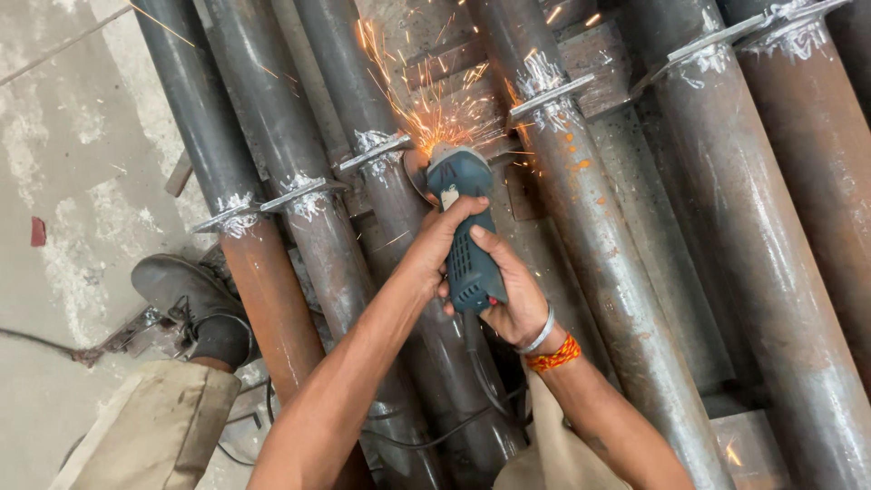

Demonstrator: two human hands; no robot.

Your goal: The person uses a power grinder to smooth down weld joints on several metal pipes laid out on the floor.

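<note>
Long rusty steel pipes (626, 299) with welded flange plates (374, 152) lie side by side on the concrete floor (63, 154); a blue angle grinder (463, 227) sits against one flange, throwing sparks (435, 109); the left hand (440, 245) and right hand (513, 299) both clasp its body.

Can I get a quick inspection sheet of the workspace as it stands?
Surface: concrete floor, dusty and stained.
Job's things: blue angle grinder throwing sparks at a welded flange on a steel pipe; more flanged pipes lie alongside.
Clutter: small red scrap on the floor; metal bracket by the shoe.
Hands: left hand and right hand both grip the grinder body.
Cables: grinder cord trails down between the arms.
Surroundings: nothing seen beyond pipes and floor.
</note>
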